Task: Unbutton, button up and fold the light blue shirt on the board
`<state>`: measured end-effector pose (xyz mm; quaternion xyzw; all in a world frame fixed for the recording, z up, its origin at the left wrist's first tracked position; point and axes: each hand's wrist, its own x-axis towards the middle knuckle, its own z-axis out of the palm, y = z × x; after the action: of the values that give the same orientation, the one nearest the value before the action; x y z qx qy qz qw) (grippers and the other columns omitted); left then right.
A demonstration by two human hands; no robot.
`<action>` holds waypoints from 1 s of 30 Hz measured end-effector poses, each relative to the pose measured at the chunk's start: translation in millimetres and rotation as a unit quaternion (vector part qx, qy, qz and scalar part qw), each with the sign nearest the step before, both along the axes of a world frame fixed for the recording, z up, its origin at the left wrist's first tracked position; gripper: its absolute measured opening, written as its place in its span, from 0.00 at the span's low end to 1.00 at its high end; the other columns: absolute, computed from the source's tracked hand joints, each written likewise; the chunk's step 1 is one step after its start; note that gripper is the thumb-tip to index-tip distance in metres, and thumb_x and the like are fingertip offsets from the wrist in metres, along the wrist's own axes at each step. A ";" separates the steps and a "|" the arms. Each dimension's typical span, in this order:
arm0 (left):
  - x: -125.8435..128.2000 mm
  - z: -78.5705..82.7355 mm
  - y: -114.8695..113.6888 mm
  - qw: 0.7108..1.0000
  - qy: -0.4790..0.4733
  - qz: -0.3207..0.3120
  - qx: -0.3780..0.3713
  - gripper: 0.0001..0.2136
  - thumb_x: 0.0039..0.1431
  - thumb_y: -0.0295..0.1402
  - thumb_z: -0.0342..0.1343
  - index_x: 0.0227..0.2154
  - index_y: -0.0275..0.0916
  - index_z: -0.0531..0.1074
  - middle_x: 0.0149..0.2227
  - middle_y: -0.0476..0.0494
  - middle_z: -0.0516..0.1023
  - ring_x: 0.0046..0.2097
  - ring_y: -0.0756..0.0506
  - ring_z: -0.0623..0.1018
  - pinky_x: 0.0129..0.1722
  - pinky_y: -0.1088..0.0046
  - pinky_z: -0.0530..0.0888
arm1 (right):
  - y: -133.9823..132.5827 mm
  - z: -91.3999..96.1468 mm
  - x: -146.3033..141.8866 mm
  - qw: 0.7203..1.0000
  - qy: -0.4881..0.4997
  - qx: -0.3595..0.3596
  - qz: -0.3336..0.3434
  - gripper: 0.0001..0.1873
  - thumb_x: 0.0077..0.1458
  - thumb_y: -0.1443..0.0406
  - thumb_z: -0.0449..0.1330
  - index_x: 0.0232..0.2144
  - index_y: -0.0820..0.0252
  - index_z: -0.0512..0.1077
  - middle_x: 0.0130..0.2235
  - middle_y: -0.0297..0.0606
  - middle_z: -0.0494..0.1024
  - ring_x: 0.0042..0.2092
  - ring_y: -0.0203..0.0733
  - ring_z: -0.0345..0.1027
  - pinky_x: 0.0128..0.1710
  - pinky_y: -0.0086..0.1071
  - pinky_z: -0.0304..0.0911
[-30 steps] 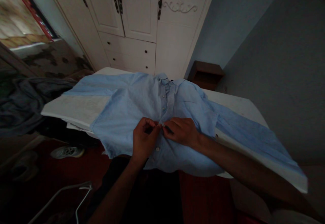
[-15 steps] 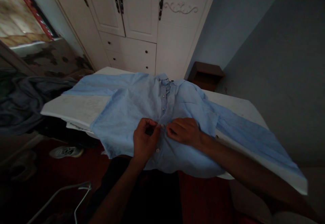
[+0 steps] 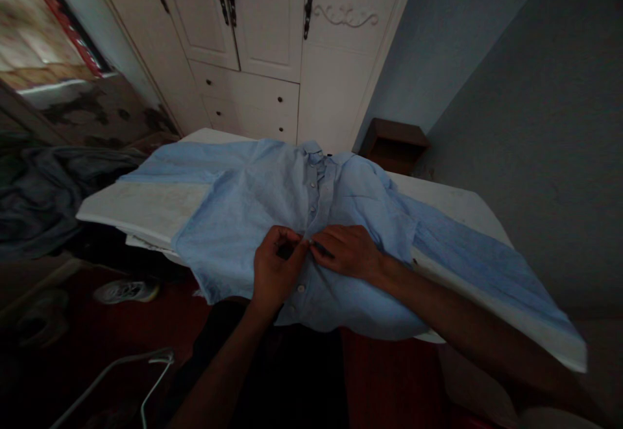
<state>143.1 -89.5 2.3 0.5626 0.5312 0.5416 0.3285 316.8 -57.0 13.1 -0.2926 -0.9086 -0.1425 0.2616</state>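
A light blue button-up shirt (image 3: 253, 202) lies front up on a white table (image 3: 146, 208), its collar far from me and its sleeves spread left and right. My left hand (image 3: 275, 273) pinches the left edge of the button placket near the lower middle. My right hand (image 3: 348, 250) pinches the opposite edge, fingertips meeting my left at a small white button (image 3: 310, 241). Both hands are closed on the fabric.
A white wardrobe (image 3: 272, 39) with drawers stands behind the table. A brown nightstand (image 3: 394, 143) sits at the back right. Dark clothing (image 3: 43, 189) is heaped at left, a shoe (image 3: 126, 291) lies on the red floor, and a wire hanger (image 3: 146, 377) is near my left arm.
My hands stayed at the same button; the right fingers drew slightly away and then closed back against the left. The shirt has not shifted.
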 end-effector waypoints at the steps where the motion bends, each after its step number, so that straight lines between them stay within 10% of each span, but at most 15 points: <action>1: 0.2 0.2 -0.1 1.000 0.002 0.000 0.002 0.05 0.53 0.33 0.59 0.29 0.41 0.67 0.29 0.52 0.75 0.33 0.49 0.77 0.36 0.73 0.72 | 0.0 0.1 -0.1 1.000 -0.001 0.011 0.002 0.13 0.63 0.63 0.52 0.32 0.61 0.73 0.27 0.35 0.75 0.29 0.34 0.66 0.26 0.30 0.52; 14: -4.8 -10.6 -3.5 0.964 0.228 -0.010 0.139 0.08 0.59 0.33 0.56 0.39 0.42 0.77 0.40 0.42 0.78 0.43 0.43 0.76 0.45 0.63 0.73 | 3.8 -5.1 1.0 0.999 0.011 0.049 -0.001 0.13 0.62 0.64 0.53 0.27 0.60 0.73 0.25 0.32 0.75 0.26 0.33 0.64 0.25 0.30 0.52; 30: -67.9 8.2 15.8 0.844 0.522 -0.063 0.110 0.21 0.68 0.41 0.41 0.55 0.34 0.67 0.59 0.34 0.69 0.65 0.37 0.60 0.60 0.53 0.64 | 17.9 -6.4 15.7 0.960 0.111 -0.256 0.000 0.18 0.62 0.54 0.55 0.49 0.58 0.65 0.42 0.42 0.73 0.39 0.41 0.70 0.40 0.36 0.68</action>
<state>75.2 -73.6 10.5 0.8268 0.5245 0.2012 -0.0279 332.6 -39.1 6.7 -0.3637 -0.8801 0.1284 0.2769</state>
